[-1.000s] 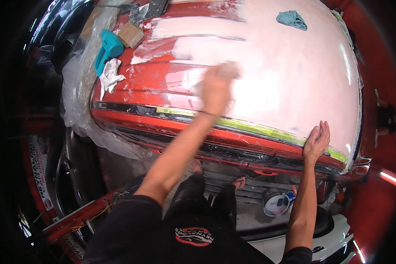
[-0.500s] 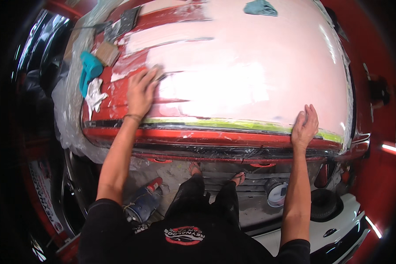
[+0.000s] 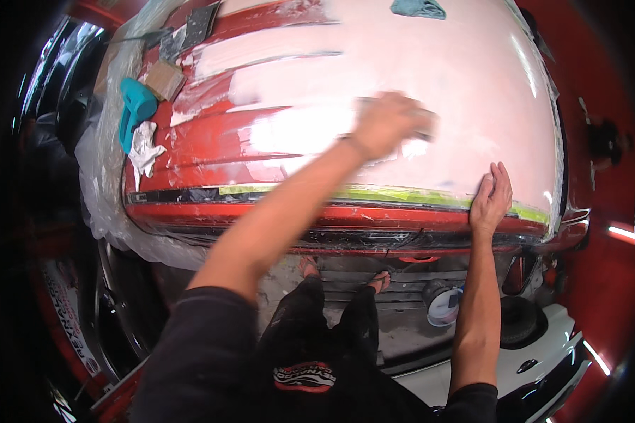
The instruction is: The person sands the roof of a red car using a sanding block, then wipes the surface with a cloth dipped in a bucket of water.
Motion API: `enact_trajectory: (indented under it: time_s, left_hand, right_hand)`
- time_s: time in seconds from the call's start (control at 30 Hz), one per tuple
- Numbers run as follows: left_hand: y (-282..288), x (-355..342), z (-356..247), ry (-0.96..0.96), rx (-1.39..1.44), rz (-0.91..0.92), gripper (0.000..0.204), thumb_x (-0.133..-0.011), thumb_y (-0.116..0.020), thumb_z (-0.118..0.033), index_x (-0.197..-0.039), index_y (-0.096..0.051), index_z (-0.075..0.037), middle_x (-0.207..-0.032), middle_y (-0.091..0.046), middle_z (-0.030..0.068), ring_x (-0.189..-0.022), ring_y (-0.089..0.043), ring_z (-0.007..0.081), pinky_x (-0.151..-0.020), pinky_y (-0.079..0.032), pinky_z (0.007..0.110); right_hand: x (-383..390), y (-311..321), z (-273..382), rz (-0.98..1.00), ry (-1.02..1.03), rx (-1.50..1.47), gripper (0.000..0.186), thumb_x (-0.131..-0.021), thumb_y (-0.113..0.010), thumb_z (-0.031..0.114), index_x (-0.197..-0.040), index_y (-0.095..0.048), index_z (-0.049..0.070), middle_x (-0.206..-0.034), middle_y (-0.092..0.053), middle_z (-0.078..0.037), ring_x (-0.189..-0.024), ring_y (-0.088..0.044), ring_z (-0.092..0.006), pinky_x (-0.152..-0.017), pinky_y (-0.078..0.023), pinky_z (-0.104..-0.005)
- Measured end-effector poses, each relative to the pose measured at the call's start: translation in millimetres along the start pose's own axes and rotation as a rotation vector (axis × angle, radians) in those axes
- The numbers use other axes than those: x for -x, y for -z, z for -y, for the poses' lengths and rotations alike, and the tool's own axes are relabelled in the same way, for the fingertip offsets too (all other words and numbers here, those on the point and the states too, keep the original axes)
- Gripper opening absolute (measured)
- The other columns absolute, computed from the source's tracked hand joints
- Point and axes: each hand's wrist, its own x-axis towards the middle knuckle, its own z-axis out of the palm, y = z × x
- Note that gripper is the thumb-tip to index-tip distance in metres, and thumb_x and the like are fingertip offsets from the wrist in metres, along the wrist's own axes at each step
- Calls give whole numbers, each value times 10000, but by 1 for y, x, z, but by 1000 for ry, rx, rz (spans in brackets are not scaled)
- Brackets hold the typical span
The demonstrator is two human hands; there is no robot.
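My left hand, smeared by motion, is closed over a flat sanding block whose greyish ends show past the fingers. It presses on the pale pink filler that covers much of the red car roof. My right hand lies on the roof's near edge with fingers stretched out and nothing in it. Beneath its wrist passes a strip of yellow-green masking tape. Bare red streaks show between filler bands on the roof's left part.
At the roof's left lie a teal handled tool, a crumpled white cloth, a tan block and dark flat spreaders. A blue-green cloth lies at the far side. Plastic sheeting drapes the left end. A bucket stands below.
My left hand has swept rightward with the sanding block, from the red left part onto the middle of the filler. My right hand stays in place.
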Motion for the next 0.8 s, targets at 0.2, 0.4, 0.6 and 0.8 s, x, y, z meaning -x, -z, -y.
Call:
enact_trajectory:
  time_s: [0.2, 0.4, 0.6, 0.8]
  left_hand:
    - [234, 191, 82, 445, -294, 132, 350, -1001, -807, -126, -1351, -808, -136, -1435, -721, 174, -1352, -644, 414, -1202, -504, 543]
    - [50, 48, -1, 176, -70, 126, 383, -913, -776, -58, -1286, -787, -148, -1409, -706, 165, -1357, -627, 410, -1196, -477, 549]
    - [-34, -48, -45, 35, -27, 230, 251, -966, -779, -144, -1201, -807, -227, -1305, -749, 85, -1319, -645, 319, -1179, -485, 497]
    - [141, 127, 12, 207, -171, 238, 360, -988, -811, -103, -1345, -810, -144, -1409, -719, 176, -1299, -659, 406, -1155, -509, 544]
  right_hand:
    - [-5, -1, 21, 5, -30, 42, 389, -1138, -617, 318, -1435, -743, 102, -1589, -664, -117, -1498, -582, -341, -1274, -366, -529]
    - [2, 4, 14, 7, -22, 56, 373, -1140, -616, 301, -1415, -754, 91, -1563, -682, -134, -1475, -602, -357, -1262, -393, -529]
    - [-5, -3, 10, -18, 43, 11, 341, -1145, -603, 232, -1405, -757, 73, -1538, -700, -159, -1418, -645, -384, -1229, -450, -518]
    - [1, -2, -3, -9, -5, 50, 353, -1158, -598, 303, -1449, -740, 163, -1576, -679, -92, -1485, -599, -328, -1275, -384, -540]
